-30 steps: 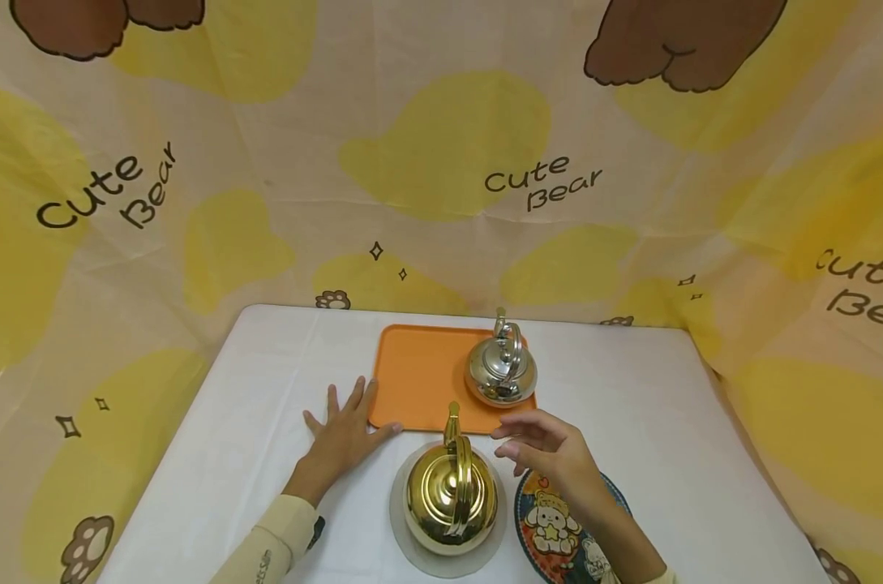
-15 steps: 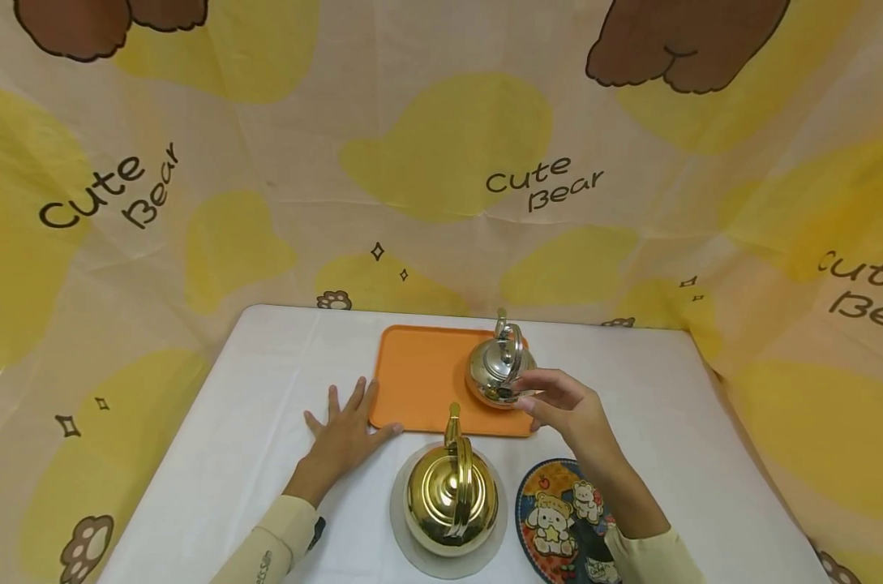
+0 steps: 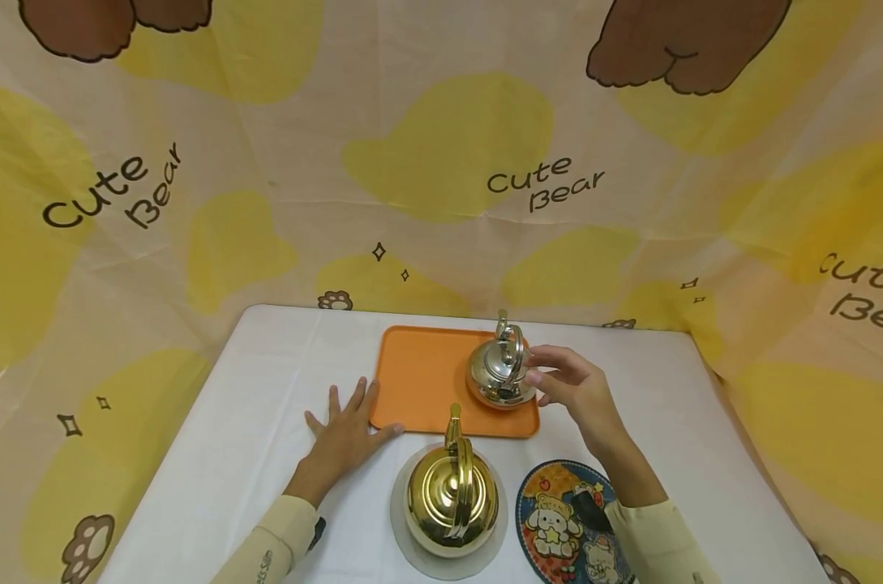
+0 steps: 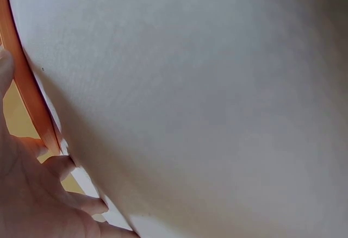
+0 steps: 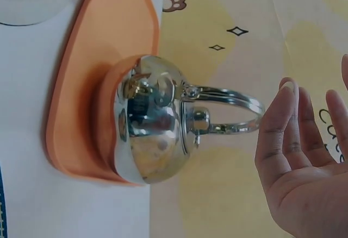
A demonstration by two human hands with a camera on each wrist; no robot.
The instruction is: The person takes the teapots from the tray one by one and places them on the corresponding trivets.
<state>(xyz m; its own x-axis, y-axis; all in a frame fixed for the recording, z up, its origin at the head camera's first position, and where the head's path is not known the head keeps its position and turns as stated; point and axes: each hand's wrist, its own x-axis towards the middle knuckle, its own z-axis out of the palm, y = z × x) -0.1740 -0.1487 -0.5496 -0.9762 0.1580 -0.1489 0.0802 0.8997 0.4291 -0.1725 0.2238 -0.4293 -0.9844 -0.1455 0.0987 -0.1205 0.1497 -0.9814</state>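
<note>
A silver kettle (image 3: 495, 371) stands on the right part of an orange tray (image 3: 419, 380). My right hand (image 3: 576, 393) is at the kettle's right side, fingers loosely bent close to its arched handle (image 5: 239, 99). In the right wrist view the fingertips are beside the handle without wrapping round it; whether they touch it I cannot tell. My left hand (image 3: 345, 438) lies spread on the table at the tray's near left corner, its fingers and thumb against the tray's edge. A gold kettle (image 3: 441, 503) sits on a round pale plate (image 3: 405, 551) in front of the tray.
A round mat with cartoon bears (image 3: 550, 519) lies to the right of the gold kettle, partly under my right sleeve (image 3: 656, 539). White cloth (image 3: 266, 389) covers the table. A yellow patterned curtain (image 3: 441, 146) hangs behind its far edge.
My right hand has moved forward from above the mat, near the gold kettle, to the silver kettle's handle. The left hand, both kettles and the tray have stayed in place.
</note>
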